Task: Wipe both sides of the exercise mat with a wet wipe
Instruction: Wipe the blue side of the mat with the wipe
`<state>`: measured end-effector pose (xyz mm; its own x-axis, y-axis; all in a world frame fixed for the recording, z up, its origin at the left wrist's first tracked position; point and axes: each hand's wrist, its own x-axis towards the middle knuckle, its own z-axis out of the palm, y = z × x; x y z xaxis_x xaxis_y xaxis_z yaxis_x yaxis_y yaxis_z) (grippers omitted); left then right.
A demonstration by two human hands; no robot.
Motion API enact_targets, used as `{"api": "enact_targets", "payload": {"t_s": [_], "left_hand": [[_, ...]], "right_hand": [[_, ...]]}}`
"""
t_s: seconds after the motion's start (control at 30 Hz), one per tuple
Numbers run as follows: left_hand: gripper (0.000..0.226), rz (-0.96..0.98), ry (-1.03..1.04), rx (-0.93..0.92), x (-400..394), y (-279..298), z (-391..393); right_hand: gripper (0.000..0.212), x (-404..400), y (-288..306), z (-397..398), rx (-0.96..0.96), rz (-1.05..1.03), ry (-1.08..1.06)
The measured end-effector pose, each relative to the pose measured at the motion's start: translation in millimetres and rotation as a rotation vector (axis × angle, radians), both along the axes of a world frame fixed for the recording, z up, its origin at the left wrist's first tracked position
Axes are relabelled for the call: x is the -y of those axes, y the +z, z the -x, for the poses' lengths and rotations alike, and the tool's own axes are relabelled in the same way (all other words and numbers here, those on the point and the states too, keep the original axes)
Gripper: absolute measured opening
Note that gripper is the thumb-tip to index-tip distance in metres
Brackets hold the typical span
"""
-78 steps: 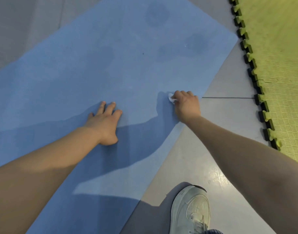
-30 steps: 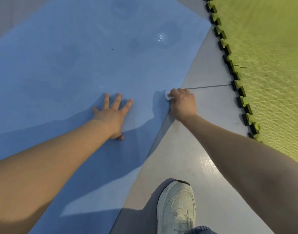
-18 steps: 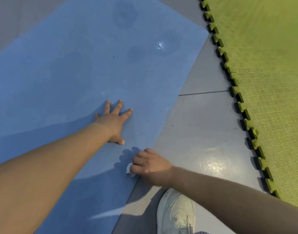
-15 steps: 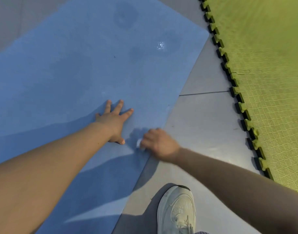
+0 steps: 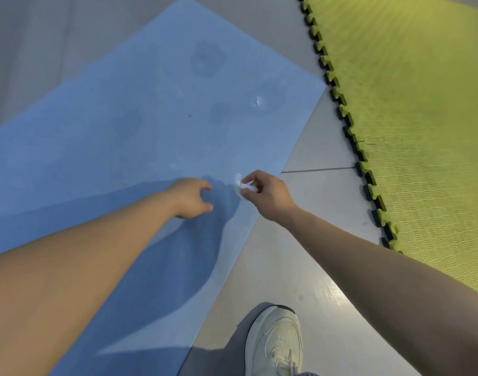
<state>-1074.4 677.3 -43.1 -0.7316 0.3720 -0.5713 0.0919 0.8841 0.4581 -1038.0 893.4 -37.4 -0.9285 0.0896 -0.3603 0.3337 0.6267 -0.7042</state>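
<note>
Now the right hand (image 5: 267,196) is pinching a balled wet wipe (image 5: 244,185) above the right edge of the blue exercise mat (image 5: 124,126), which is lying flat on the floor; left hand (image 5: 190,198) is hovering, fingers loosely curled, holding nothing. Risks: the tiny pinch dropping the wipe, and the unpinned mat sliding.

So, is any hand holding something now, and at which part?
The right hand pinches the crumpled white wet wipe between thumb and fingertips, one end sticking out. The left hand holds nothing.
</note>
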Motion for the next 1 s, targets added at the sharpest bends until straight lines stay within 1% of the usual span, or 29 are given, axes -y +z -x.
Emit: {"api": "enact_targets", "payload": {"t_s": [0.03, 0.1, 0.17, 0.23, 0.27, 0.37, 0.47, 0.57, 0.63, 0.7, 0.77, 0.83, 0.93, 1.0], "left_hand": [[0.053, -0.123, 0.13, -0.022, -2.3, 13.7, 2.1], [0.035, -0.332, 0.336, -0.051, -5.9, 41.3, 2.0], [0.022, -0.497, 0.466, -0.043, -2.7, 66.5, -3.3], [0.008, -0.646, 0.569, -0.037, 9.7, 88.3, -10.0], [0.005, -0.713, 0.613, -0.027, 18.7, 99.7, -13.7], [0.018, -0.867, 0.703, 0.012, 54.6, 131.9, -25.7], [0.026, -0.944, 0.77, -0.011, 94.6, 159.9, -39.0], [0.024, -1.001, 0.85, -0.029, 136.2, 185.8, -54.7], [0.019, -1.042, 0.923, -0.03, 162.9, 199.0, -65.0], [0.015, -1.081, 1.007, -0.045, 186.0, 208.7, -73.7], [0.015, -1.113, 1.081, -0.066, 201.2, 216.0, -80.5], [0.015, -1.143, 1.133, -0.083, 209.2, 221.6, -87.7], [0.01, -1.176, 1.17, -0.126, 215.9, 226.5, -97.5], [0.007, -1.161, 1.165, -0.175, 222.5, 228.4, -101.0]], "right_hand": [[0.016, 7.9, 13.0, 0.0, -0.004, 0.039, -0.003], [0.018, 24.6, 38.7, 2.6, -0.016, 0.125, -0.033], [0.02, 44.0, 68.0, 5.7, -0.025, 0.231, -0.05], [0.02, 65.3, 98.1, 7.2, -0.025, 0.317, -0.014], [0.018, 75.2, 111.2, 7.6, -0.02, 0.349, 0.014], [0.017, 106.9, 146.6, 10.4, -0.003, 0.396, 0.13], [0.018, 144.2, 180.1, 10.7, 0.012, 0.39, 0.243], [0.014, 182.0, 209.8, 8.2, 0.034, 0.423, 0.297], [0.01, 203.7, 226.5, 6.3, 0.064, 0.44, 0.288], [0.01, 223.3, 239.6, 5.1, 0.097, 0.441, 0.242], [0.011, 238.9, 249.4, 3.9, 0.131, 0.418, 0.206], [0.012, 252.1, 258.5, 0.7, 0.158, 0.41, 0.217], [0.028, 273.8, 267.4, -8.6, 0.143, 0.357, 0.312], [0.028, 289.8, 268.8, -16.0, 0.064, 0.252, 0.38]]}}
